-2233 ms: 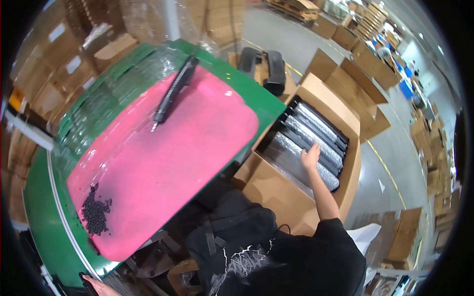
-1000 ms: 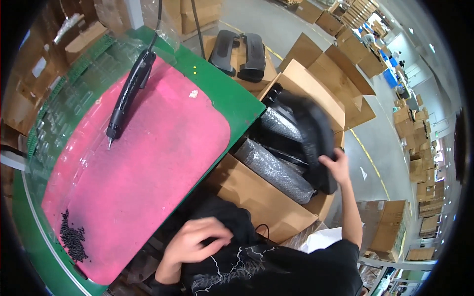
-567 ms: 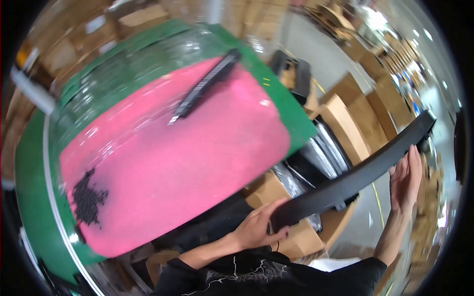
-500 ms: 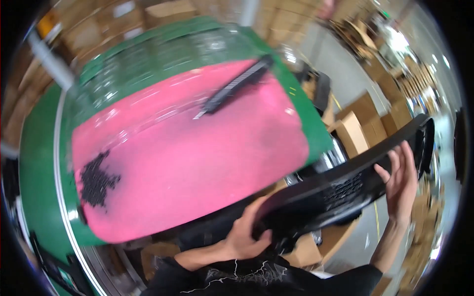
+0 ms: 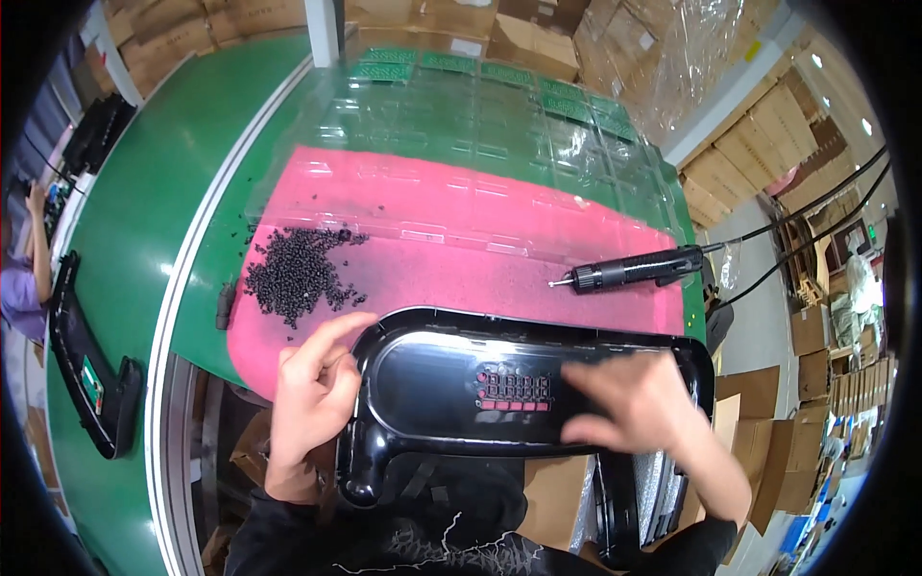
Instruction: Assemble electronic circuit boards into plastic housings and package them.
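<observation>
A glossy black plastic housing (image 5: 432, 384) with a small grid of openings lies inner side up at the near edge of the pink mat (image 5: 461, 216). My left hand (image 5: 312, 398) grips its left rim, index finger along the upper corner. Over its right half, my right hand (image 5: 639, 403) is blurred by motion, fingers apart, holding nothing I can see. Behind the housing, a black electric screwdriver (image 5: 634, 271) lies on the mat, its bit pointing left. A heap of small black screws (image 5: 298, 274) is spread over the mat's left part.
Clear plastic sheeting (image 5: 461, 125) covers the back of the green table (image 5: 216, 82). Another black housing (image 5: 82, 365) lies at far left, near a person in purple (image 5: 24, 278). The screwdriver's cable (image 5: 797, 221) runs off right. Open cardboard boxes (image 5: 768, 432) stand at right.
The housing has swung from my right side onto the mat and now lies flat. My right hand has left its far end and moved over its inside. My view has turned left.
</observation>
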Tool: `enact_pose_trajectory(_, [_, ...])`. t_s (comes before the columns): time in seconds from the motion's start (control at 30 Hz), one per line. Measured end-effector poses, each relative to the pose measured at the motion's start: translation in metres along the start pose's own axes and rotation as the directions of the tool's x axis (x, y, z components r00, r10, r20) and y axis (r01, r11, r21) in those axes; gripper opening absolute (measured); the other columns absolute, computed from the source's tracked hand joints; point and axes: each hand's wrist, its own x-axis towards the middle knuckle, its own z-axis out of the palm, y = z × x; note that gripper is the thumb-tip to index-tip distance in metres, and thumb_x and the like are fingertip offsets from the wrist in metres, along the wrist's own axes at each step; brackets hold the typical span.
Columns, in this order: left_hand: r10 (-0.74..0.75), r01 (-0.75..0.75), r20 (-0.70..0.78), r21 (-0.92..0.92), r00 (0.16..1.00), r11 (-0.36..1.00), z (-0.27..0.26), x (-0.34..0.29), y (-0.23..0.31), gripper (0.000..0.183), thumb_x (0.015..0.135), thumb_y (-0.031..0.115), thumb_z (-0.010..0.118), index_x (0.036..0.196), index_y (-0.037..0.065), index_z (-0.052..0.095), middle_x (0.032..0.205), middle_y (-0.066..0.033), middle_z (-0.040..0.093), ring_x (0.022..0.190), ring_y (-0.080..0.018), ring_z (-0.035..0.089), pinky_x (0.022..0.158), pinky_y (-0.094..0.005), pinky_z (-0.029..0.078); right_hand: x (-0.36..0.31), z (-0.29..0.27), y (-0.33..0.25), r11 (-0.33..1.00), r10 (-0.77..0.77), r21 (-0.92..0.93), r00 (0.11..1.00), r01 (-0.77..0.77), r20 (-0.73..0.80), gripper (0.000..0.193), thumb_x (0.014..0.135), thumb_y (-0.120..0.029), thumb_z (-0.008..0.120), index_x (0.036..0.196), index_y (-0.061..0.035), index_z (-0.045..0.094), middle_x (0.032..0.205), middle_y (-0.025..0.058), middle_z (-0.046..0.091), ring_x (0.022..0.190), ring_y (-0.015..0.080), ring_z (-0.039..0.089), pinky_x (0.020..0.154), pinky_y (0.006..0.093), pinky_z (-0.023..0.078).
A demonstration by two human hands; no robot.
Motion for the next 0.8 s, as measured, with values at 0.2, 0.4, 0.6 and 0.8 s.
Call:
enact_pose_trajectory(0.2, [0.241,-0.255,-0.220,-0.036,0.945,0.966,0.014,0.007,-0.027,0.027,0.074,-0.011,0.048,0.084,0.000,0.070,0.051,-0.0004,0.051,0.042,-0.0038,0.042,0.041,-0.0219,0.030,0.134,-0.003,0.144,0.860,0.274,-0.212,0.771,-0.464,-0.575,0.030,0.080,-0.017,0.063,0.109,-0.0086,0.058,0.119,0.0147,0.053,0.099,0.0327,0.059,0.079,0.0413,0.051])
enact_pose_trajectory(0.4, [0.326,-0.326,0.012,-0.046,0.945,0.944,0.006,0.010,-0.032,0.007,0.068,0.004,0.058,0.061,0.001,0.057,0.049,-0.0056,0.044,0.037,-0.0159,0.041,0.040,-0.0288,0.031,0.210,0.042,0.260,0.572,0.568,-0.411,0.704,-0.710,-0.425,0.032,0.087,-0.017,0.051,0.116,-0.0155,0.061,0.144,0.0122,0.039,0.127,0.0294,0.043,0.096,0.0485,0.042])
enact_pose_trajectory(0.6, [0.377,-0.378,-0.049,-0.008,0.925,0.926,0.010,0.013,-0.042,0.017,0.070,0.006,0.058,0.056,0.000,0.048,0.049,-0.0092,0.041,0.040,-0.0254,0.041,0.042,-0.0346,0.032,0.240,0.058,0.285,0.570,0.623,-0.432,0.710,-0.699,-0.327,0.043,0.094,-0.020,0.035,0.133,-0.0080,0.049,0.149,0.0030,0.035,0.136,0.0170,0.032,0.104,0.0444,0.034])
enact_pose_trajectory(0.8, [0.348,-0.354,-0.126,-0.021,0.929,0.935,0.013,0.015,-0.035,0.019,0.068,-0.001,0.055,0.052,-0.001,0.044,0.047,-0.0094,0.038,0.041,-0.0244,0.039,0.043,-0.0350,0.030,0.221,0.047,0.274,0.489,0.426,-0.553,0.738,-0.675,-0.524,0.044,0.093,-0.016,0.036,0.133,-0.0024,0.047,0.146,0.0053,0.037,0.135,0.0191,0.033,0.105,0.0430,0.034])
